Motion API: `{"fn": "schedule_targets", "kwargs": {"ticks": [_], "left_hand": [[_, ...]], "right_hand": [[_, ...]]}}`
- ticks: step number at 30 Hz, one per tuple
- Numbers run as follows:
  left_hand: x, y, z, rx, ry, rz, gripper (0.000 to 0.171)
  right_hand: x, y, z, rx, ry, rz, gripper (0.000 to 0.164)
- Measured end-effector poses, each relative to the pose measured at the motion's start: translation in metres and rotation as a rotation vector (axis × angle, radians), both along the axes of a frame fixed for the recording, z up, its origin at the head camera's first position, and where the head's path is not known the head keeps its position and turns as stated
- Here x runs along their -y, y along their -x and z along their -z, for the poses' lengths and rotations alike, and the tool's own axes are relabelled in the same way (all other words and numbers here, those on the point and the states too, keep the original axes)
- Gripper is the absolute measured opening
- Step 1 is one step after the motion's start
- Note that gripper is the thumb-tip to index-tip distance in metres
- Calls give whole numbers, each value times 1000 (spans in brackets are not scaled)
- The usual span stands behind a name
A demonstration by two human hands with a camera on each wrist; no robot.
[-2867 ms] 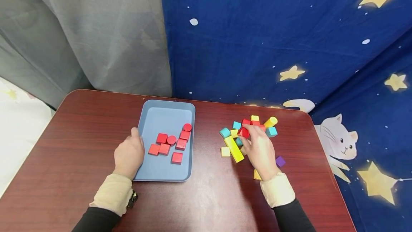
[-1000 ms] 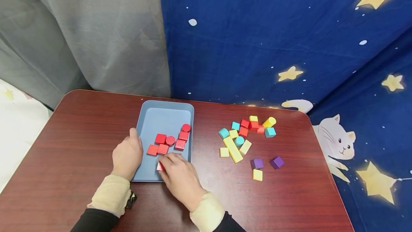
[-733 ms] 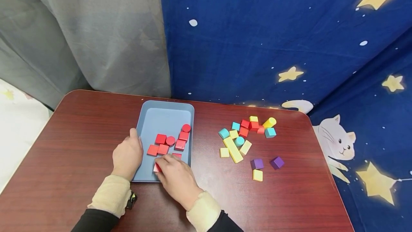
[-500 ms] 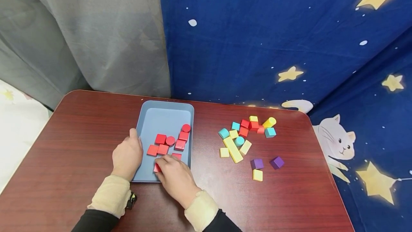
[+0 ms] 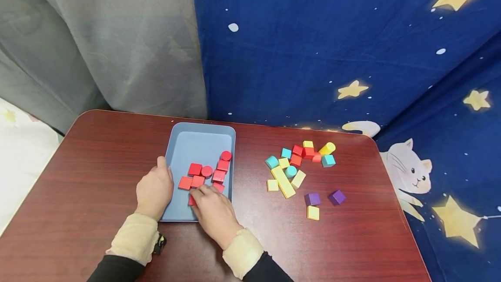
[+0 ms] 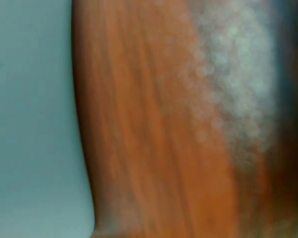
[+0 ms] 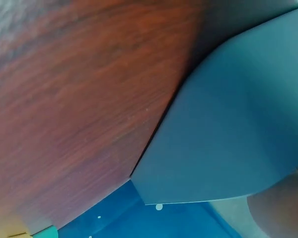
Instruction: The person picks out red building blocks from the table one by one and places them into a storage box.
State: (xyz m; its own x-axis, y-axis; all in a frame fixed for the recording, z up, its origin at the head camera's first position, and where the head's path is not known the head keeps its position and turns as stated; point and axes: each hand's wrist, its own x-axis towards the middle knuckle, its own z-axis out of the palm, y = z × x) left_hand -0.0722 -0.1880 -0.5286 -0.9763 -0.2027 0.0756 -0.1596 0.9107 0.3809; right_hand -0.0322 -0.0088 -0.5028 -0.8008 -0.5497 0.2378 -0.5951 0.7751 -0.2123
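Note:
My left hand [image 5: 155,187] grips the left rim of a blue-grey tray [image 5: 203,128] on the table. Inside the tray, near its front edge, my right hand [image 5: 215,214] holds a red block [image 5: 192,200] between thumb and fingers; most of that block is hidden by the hand. Other red pieces lie just beyond: square blocks such as the red block [image 5: 195,169], and two round ones, including a red cylinder [image 5: 225,156]. Both wrist views show mainly the tray's outer wall [image 6: 35,124] and tabletop, with part of a hand [image 7: 283,208] at the right wrist view's lower right.
On the right of the brown table [image 5: 258,243] lies a loose group of red, yellow and teal blocks, among them a long yellow block [image 5: 283,182] and a yellow cylinder [image 5: 327,148]. Nearer are two purple blocks [image 5: 337,197]. A blue curtain [image 5: 282,47] hangs behind.
My right hand has carried a red block from the group on the right into the tray's front part. A red block beside it has shifted slightly. My left hand stays on the rim.

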Motion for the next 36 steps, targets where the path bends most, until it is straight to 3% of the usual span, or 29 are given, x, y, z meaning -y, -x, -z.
{"fn": "schedule_targets", "kwargs": {"ticks": [6,14,27,36], "left_hand": [[0,1,1,-30,0,0,19],[1,-3,-1,0,-11,-6,20],[-2,-1,2,-16,-2,6,20],[0,-1,-2,2,4,12,20]], "right_hand": [[1,2,-1,-23,-4,-5,27],[1,2,-1,-49,-2,-7,29],[-4,-1,3,-81,4,-17,33],[-13,0,-7,-64,67,-18,35]]}}
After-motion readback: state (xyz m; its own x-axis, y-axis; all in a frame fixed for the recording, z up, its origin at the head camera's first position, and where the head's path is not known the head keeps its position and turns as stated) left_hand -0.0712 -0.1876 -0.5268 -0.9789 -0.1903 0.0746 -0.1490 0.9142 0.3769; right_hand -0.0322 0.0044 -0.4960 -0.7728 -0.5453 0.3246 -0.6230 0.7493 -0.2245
